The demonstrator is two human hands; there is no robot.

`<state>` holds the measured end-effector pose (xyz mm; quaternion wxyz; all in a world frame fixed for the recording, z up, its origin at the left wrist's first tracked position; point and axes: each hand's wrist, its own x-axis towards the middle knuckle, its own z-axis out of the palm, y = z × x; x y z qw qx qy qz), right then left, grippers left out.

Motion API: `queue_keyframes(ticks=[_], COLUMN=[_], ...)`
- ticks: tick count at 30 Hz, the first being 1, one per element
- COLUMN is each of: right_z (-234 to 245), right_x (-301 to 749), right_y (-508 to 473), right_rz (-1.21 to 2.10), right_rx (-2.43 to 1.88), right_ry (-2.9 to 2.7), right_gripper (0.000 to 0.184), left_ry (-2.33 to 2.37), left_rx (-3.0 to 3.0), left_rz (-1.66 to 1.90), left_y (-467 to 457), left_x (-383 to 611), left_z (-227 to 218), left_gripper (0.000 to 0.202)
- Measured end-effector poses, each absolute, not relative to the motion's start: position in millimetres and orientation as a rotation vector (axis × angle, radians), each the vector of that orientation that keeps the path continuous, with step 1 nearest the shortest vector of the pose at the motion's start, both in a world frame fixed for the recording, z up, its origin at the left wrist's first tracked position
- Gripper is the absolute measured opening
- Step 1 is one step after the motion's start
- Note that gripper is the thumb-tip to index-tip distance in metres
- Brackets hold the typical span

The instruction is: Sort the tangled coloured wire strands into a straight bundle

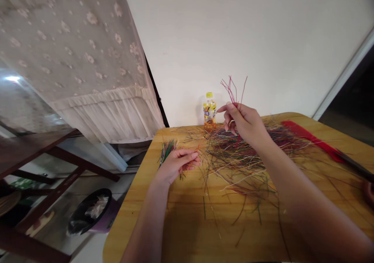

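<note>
Cream-painted wall [263, 41] rises behind a honey-yellow wooden table [137, 224], seen from above in the head view. To the left hangs a pale lace curtain [82, 52] with a flower pattern and a gathered hem. Below it stand a dark wooden frame [37, 165] and, on the floor, a dark-rimmed purple bin [109, 220] holding crumpled white plastic [97, 207].

Across the middle of the table spreads a loose, tangled pile of thin coloured strands [233, 154], mostly dark, red, green and straw-toned; their material is hard to tell. The right hand [244, 124] is closed on a small bunch of thin red strands [232, 89], pinching them near their lower ends so that the tips fan upward, while its index finger points outward. The left hand [178, 165] rests curled shut at the pile's left side, just beside a fan of multicoloured strands [167, 150]. That fan seems to pass under the hand, though how firmly it is held cannot be told.

The strands look very light, thin and springy, and likely to snag on each other, so they seem best taken in small pinches near one end.

At the table's far edge, a yellow-capped plastic bottle [209, 110] stands upright, holding a yellow-orange liquid. A long red strip [309, 138] lies at the right, ending in a dark, blade-like part.
</note>
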<state>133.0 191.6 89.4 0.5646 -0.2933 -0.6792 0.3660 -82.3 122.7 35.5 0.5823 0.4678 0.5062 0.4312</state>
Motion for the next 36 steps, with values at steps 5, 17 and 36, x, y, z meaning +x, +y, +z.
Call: queue_keyframes(ticks=[5,17,36], right_z=[90.2,89.9,91.3], right_x=[132.7,132.4,131.3], right_y=[190.9,190.4,188.2], right_rz=[0.87,0.874,0.879], right_rx=[-0.69,-0.678,-0.681], right_ry=[-1.604,-1.599,-1.575], right_gripper=[0.038,0.036,0.035], left_ry=[1.169,1.138,1.132], left_rx=[1.087,1.084,1.068], left_rz=[1.009,1.02,1.033], left_y=[122.1,122.8,123.3], left_x=[-82.4,-83.4,-83.6], left_z=[35.5,35.0,35.5], left_gripper=[0.009,0.013,0.01])
